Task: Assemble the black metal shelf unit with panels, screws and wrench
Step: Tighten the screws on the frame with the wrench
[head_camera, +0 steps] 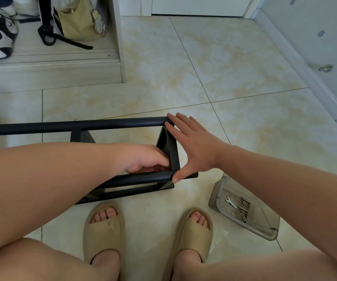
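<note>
The black metal shelf unit (102,125) lies on its side on the tiled floor, two long tubes running left to right with panels between them. My right hand (192,147) is spread flat across the unit's right end, fingertips on the far tube, thumb on the near tube. My left hand (147,159) reaches inside the frame, its fingers curled against the black end panel (172,151); what they hold is hidden. A small silver wrench (231,202) lies in a grey tray (265,230) with a few screws (244,210).
My two feet in beige slippers (103,230) stand just in front of the unit. A white cabinet (52,63) with sneakers and a bag sits at the back left. A wall with baseboard (305,63) runs along the right. A door is at the back.
</note>
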A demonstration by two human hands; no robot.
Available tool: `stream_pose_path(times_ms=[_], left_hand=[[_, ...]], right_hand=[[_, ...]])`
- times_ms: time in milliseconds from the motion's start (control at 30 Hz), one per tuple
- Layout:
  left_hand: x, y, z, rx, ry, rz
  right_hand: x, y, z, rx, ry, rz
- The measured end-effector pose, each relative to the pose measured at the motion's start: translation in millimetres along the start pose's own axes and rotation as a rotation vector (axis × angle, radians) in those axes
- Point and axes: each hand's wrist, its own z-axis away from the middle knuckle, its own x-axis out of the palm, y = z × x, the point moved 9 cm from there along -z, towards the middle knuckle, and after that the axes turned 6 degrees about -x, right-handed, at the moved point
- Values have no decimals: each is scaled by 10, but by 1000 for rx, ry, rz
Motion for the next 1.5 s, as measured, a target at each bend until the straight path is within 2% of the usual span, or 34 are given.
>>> stream_pose_path(times_ms=[267, 533, 900, 1133, 1500], left_hand=[[-3, -35, -51, -20, -44, 104], [-16, -26, -27, -13, 16, -73], [12, 40, 11, 20, -49, 102], [10, -25, -12, -10, -8, -15], [4, 31, 16, 9, -35, 101]], right_hand=[[-14, -5, 6, 2, -2, 5], [-2, -3, 1, 8, -12, 13], [-7, -8, 6, 7, -10, 9], [-17, -8, 9, 7, -8, 7], [-19, -6, 8, 9, -8, 12]])
